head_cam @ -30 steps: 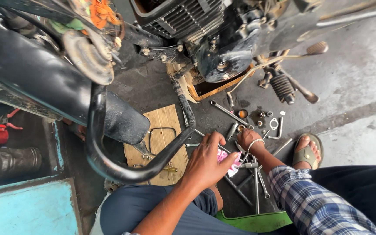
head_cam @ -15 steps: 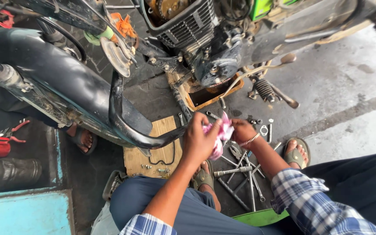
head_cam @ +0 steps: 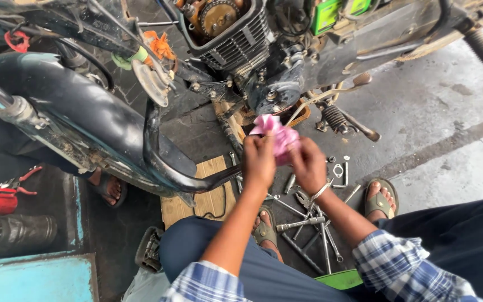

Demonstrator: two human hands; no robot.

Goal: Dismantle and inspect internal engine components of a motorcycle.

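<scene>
Crowding the far half of the view, a stripped motorcycle engine point(head_cam: 264, 61) is seen above the hands, with a black exhaust pipe point(head_cam: 85, 112) curving across on the left. A pink rag point(head_cam: 278, 134) is held up between both hands, just in front of the engine case: the left hand point(head_cam: 259, 162) and the right hand point(head_cam: 308, 166) are both clenched on it, the fingers pinching its folds. Below, wrenches and sockets point(head_cam: 308, 223) are scattered on the concrete floor point(head_cam: 448, 112), partly hidden by the forearms and knees. A wooden board point(head_cam: 197, 198) lies near the left knee, half covered by the pipe. A sandalled foot point(head_cam: 379, 197) is seen on the right. A green rectangular label point(head_cam: 339, 11) is cut off at the top edge. At the left edge a red tool point(head_cam: 1, 196) is hard to make out.
</scene>
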